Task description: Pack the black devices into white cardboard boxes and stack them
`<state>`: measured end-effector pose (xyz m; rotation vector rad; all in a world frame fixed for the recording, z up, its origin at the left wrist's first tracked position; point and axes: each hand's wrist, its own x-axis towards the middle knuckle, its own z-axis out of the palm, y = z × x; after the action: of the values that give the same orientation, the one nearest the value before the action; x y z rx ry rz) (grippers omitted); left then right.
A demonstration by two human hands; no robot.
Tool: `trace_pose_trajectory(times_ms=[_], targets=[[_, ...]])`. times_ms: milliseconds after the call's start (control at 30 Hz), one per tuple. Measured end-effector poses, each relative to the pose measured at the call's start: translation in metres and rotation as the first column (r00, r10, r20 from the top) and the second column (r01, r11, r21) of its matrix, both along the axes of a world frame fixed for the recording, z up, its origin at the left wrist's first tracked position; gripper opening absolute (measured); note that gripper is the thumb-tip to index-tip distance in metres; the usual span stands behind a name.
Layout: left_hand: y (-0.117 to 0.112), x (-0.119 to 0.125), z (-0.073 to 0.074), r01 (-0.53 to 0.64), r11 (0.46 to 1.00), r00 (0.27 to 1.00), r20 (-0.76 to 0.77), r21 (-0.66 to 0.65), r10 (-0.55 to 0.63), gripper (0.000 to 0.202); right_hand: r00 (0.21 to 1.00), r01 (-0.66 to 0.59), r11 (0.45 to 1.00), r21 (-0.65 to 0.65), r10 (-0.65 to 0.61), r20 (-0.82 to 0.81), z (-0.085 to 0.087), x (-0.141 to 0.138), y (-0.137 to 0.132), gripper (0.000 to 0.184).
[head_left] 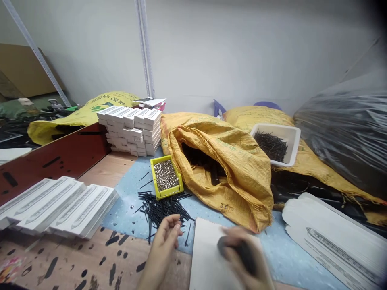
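My right hand [242, 251], smeared by motion, is closed round a black oblong object [248, 257] whose kind I cannot make out. Under it lies a white sheet or pad [205, 257]. To the left, my left hand [166, 233] has its fingers curled and thumb drawn in; whatever they may hold is hidden. Just beyond it spreads a loose pile of thin black sticks [160, 209] with pointed ends. A yellow tray [156, 193] full of small shiny metal pieces stands at the back of that pile.
An orange woven sack [242, 181] gapes behind my hands. White boxes are stacked [130, 133] at the back and lie [69, 205] at left. A white tub [292, 147] holds dark sticks. Printed white card sheets [332, 241] lie at right. A reddish board [66, 161] stands left.
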<state>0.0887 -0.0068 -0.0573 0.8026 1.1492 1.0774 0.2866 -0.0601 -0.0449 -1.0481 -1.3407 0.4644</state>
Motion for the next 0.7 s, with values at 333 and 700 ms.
trace_pose_trajectory(times_ms=[333, 700], targets=[[-0.005, 0.027, -0.009, 0.313, 0.924, 0.921, -0.306, 0.218, -0.240, 0.050, 0.747, 0.317, 0.910, -0.266, -0.067, 0.661, -0.007, 0.068, 0.007, 0.048], [-0.013, 0.041, -0.010, 0.318, 0.900, 0.928, -0.295, 0.299, -0.229, 0.035, 0.213, 0.907, 0.410, -0.100, -0.238, 0.948, -0.021, 0.255, -0.070, 0.036]])
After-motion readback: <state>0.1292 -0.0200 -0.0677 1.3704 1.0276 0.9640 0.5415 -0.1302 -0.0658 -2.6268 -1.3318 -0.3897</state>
